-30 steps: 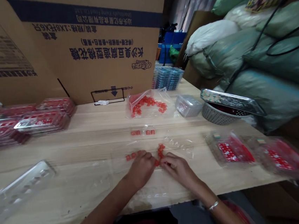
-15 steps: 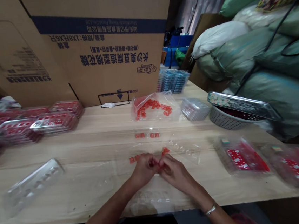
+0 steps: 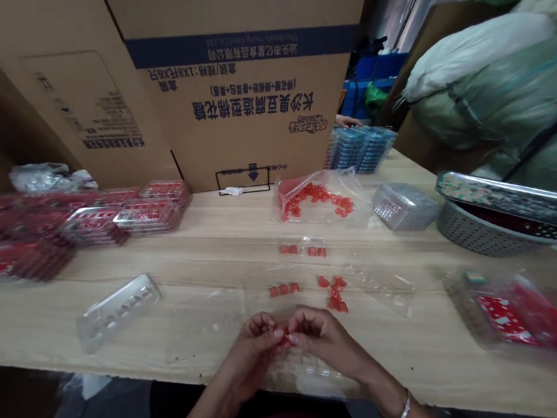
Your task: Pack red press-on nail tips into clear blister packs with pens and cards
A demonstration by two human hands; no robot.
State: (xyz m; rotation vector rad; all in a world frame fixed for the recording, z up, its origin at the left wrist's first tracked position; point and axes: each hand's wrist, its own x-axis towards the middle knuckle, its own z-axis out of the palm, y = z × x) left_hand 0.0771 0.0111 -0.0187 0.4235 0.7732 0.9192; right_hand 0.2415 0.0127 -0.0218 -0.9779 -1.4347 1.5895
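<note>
Near the front edge of the table, my left hand (image 3: pixel 255 346) and my right hand (image 3: pixel 323 339) meet fingertip to fingertip. Pinched between them is a small red piece (image 3: pixel 286 338), mostly covered by the fingers. Just beyond lie a loose cluster of shiny red pieces (image 3: pixel 336 294) and a short row of red pieces (image 3: pixel 284 289) in clear plastic. Farther back, another clear tray (image 3: pixel 301 241) holds red pieces in two pairs. Clear moulded plastic (image 3: pixel 314 379) lies below my hands, partly hidden by them.
An open bag of red pieces (image 3: pixel 314 199) lies in front of a large carton (image 3: pixel 251 133). Stacked red packs (image 3: pixel 148 208) stand left, above a clear tray (image 3: pixel 120 308). To the right are nested clear trays (image 3: pixel 403 205) and a grey basket (image 3: pixel 482 229). Another person's hand (image 3: pixel 347 121) touches blue packs (image 3: pixel 364 148).
The view has swung left, so the table's contents appear farther right. My hands have drawn back toward the table's front edge, still pinched together, uncovering the loose red pieces.
</note>
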